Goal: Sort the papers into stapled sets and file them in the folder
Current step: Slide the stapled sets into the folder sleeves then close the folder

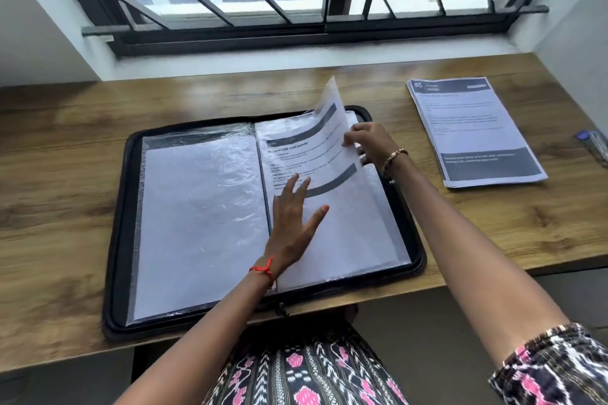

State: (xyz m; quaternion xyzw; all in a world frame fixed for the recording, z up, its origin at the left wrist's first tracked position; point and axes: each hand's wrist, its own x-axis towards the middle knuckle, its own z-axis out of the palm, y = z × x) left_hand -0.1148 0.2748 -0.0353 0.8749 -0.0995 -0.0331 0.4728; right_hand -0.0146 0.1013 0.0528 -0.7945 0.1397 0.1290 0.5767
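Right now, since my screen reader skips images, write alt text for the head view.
A right hand lifts a printed sheet in an open black zip folder while the left hand rests flat on it; a printed paper stack lies on the wooden desk.

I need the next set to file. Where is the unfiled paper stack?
In the head view, the stack lies flat on the desk, right of the open folder and apart from it.

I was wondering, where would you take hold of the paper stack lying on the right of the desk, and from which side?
Probably its near short edge, from the person's side with the right hand. The paper stack lies flat on the desk, slightly fanned, so a thumb on top and fingers slid under would pinch all sheets together.
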